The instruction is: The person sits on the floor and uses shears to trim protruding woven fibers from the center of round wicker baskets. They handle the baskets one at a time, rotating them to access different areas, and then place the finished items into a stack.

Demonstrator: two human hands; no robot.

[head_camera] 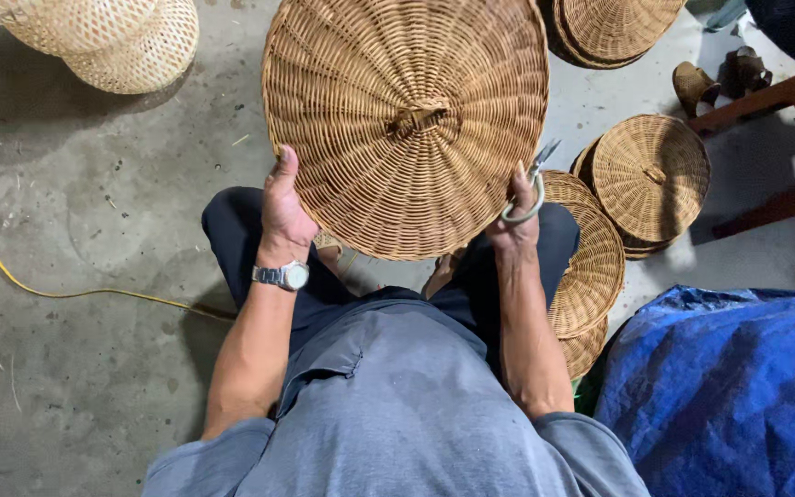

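Both hands hold a big round wicker lid (406,120) up over the knees. Left hand (284,213) clamps its edge in a tight grip; right hand (514,224) pinches the rim while also gripping scissors (534,184).

The big woven lid (407,120) is held up between both hands, more lids (650,179) stacked on the floor to its right, a tarp (729,387) nearer

Both forearms reach forward — left hand (282,213), right hand (515,221) — grips closed
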